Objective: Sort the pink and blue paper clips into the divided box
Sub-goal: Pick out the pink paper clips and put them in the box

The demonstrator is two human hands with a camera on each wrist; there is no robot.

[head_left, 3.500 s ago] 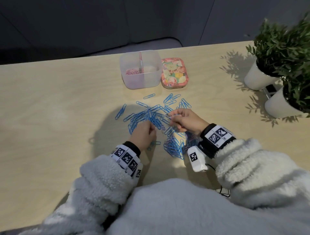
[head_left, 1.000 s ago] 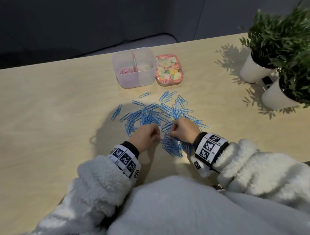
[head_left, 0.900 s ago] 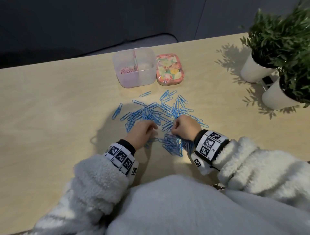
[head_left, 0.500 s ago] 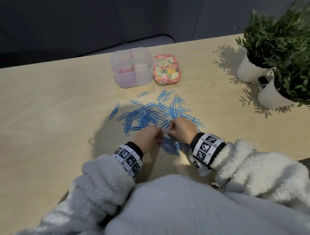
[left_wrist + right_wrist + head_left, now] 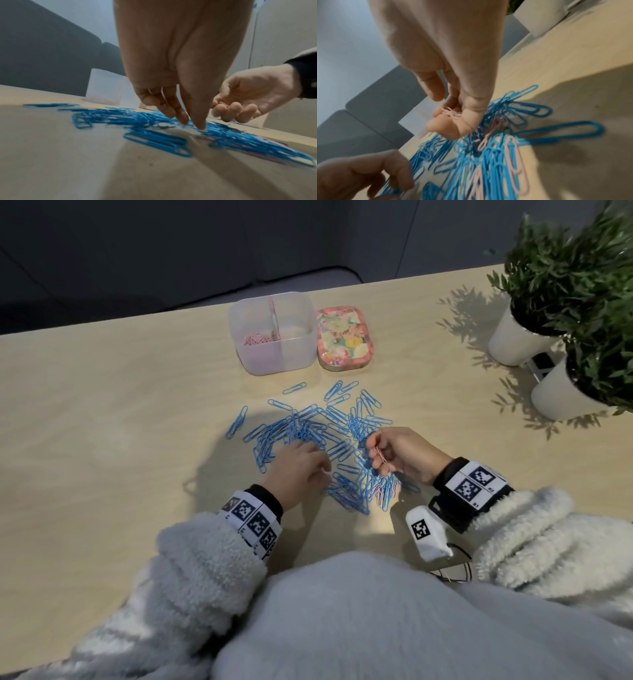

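Observation:
A spread of blue paper clips [image 5: 318,433] lies on the table, with a few pink paper clips [image 5: 515,162] mixed in at its near edge. My right hand [image 5: 376,455] is raised just above the pile, its curled fingers holding several pink clips [image 5: 452,112]. My left hand [image 5: 322,470] rests on the pile's near left part, its straight fingertips [image 5: 184,121] touching blue clips and holding nothing. The translucent divided box [image 5: 298,302] stands beyond the pile with pink clips [image 5: 255,338] in its left compartment. What lies in its right compartment cannot be made out.
A floral tin [image 5: 342,337] sits right beside the box. Two white pots with green plants [image 5: 513,344] [image 5: 561,395] stand at the far right. The table's far edge is just behind the box. Bare tabletop stretches to the left.
My right hand has lifted off the pile and turned, now holding pink clips. My left hand has stayed on the pile, its fingers shifted slightly.

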